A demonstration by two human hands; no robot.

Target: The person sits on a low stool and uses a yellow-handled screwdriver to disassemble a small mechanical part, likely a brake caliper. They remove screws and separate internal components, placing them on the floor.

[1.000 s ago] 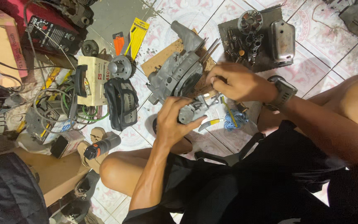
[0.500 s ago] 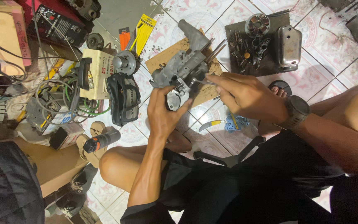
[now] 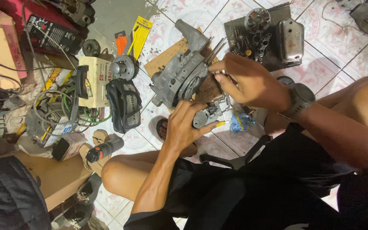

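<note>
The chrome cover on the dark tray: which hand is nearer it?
Right. The right hand sits just below-left of the chrome cover; the left hand is lower, gripping the grey engine part.

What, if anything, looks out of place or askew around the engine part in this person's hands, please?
The grey engine casing sits tilted on a cardboard scrap, steadied by the left hand and right hand. Small loose parts lie heaped on a dark tray, and cables sprawl tangled at the left.

hands: two, left hand (image 3: 183, 127), right hand (image 3: 245, 81)
engine blocks: one (image 3: 179, 76)
small metal parts in hand: one (image 3: 207, 115)
wristwatches: one (image 3: 299, 100)
black pouches: one (image 3: 125, 104)
yellow-carded tools: one (image 3: 139, 34)
gear wheels: one (image 3: 122, 67)
metal covers: one (image 3: 289, 40)
</note>
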